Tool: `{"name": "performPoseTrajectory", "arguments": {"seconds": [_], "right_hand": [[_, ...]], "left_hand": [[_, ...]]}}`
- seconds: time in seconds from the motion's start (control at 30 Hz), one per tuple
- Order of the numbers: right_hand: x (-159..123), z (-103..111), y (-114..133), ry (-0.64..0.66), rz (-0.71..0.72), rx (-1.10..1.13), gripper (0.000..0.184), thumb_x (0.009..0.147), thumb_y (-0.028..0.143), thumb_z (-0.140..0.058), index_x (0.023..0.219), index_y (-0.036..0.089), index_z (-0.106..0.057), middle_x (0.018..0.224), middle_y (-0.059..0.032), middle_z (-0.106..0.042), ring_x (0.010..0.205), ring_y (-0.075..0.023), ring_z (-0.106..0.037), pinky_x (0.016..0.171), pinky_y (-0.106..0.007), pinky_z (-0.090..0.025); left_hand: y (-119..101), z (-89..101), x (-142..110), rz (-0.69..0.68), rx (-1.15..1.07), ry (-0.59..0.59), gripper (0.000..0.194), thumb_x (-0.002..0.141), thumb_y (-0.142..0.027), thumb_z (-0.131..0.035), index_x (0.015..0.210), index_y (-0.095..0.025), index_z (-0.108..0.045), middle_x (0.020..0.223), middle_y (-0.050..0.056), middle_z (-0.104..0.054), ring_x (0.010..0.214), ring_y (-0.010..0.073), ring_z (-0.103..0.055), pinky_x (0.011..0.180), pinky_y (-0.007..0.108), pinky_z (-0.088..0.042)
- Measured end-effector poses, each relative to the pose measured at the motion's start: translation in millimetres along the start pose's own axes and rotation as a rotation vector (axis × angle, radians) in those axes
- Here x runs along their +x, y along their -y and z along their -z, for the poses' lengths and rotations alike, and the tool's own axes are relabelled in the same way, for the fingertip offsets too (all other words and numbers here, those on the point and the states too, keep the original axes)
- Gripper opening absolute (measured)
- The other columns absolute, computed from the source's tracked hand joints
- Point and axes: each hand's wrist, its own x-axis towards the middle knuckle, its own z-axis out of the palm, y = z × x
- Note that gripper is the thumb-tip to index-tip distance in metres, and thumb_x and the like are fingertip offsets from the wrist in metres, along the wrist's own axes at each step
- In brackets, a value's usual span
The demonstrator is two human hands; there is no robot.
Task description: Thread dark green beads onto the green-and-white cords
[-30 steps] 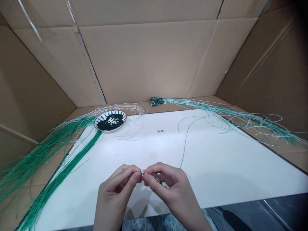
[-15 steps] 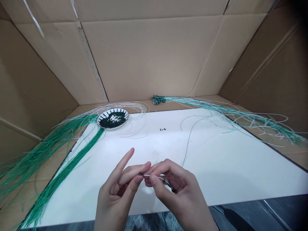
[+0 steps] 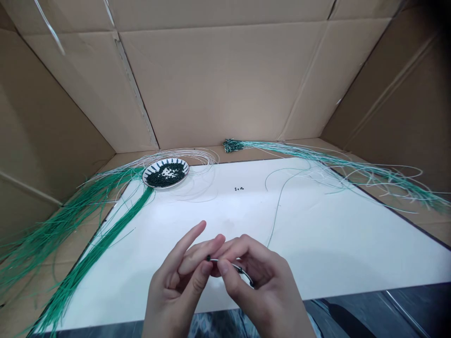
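Bottom centre: I have the right hand pinching a thin, pale, curved wire-like strand carrying dark beads, the left hand gripping a tiny dark-green bead at its left end. I judge the strand light and springy, the bead hard and slippery; best held near that end.

Beyond the left hand and the right hand, a creased brown cardboard back wall rises. A shadowed cardboard left wall stands well left of the left hand; a darker right wall stands well right of the right hand. Beneath both hands spreads a dark-edged white work surface, cool light gleaming beyond them. A dark blue-grey area lies nearer, rightward of the right hand.
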Motion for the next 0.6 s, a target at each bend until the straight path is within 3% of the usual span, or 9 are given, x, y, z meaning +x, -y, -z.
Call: {"name": "performPoseTrajectory", "arguments": {"seconds": [0.27,0.43,0.6], "right_hand": [[-2.8,-1.7,-0.6,-0.023,0.016,0.036,0.012,0.074,0.019,-0.073,0.068,0.023,-0.064,0.075,0.0005,-0.075,0.079,-0.0185,-0.072,0.078,-0.027,-0.058],[-2.1,0.1,-1.0,-0.021,0.043,-0.011,0.012,0.075,0.019,-0.074,0.069,0.023,-0.064,0.075,0.0002,-0.076,0.076,-0.0182,-0.071,0.076,-0.027,-0.059],[-0.9,1.9,-4.7,-0.015,0.027,-0.012,0.012,0.080,0.023,-0.073,0.071,0.022,-0.065,0.079,-0.0012,-0.078,0.079,-0.0183,-0.074,0.075,-0.025,-0.058]], "left_hand": [[2.4,2.4,-0.4,-0.017,-0.035,0.057,0.039,0.071,-0.044,-0.089,0.108,-0.033,-0.081,0.096,0.001,-0.086,0.100,0.0220,-0.079,0.083,0.020,-0.062],[3.4,-2.1,-0.4,-0.057,-0.043,0.062,0.022,0.068,-0.045,-0.090,0.086,-0.033,-0.085,0.089,0.000,-0.086,0.083,0.0185,-0.081,0.073,0.014,-0.062],[8.2,0.4,5.8,-0.083,-0.008,0.062,0.017,0.070,-0.044,-0.089,0.081,-0.032,-0.085,0.087,0.000,-0.086,0.081,0.0208,-0.081,0.071,0.020,-0.065]]}}
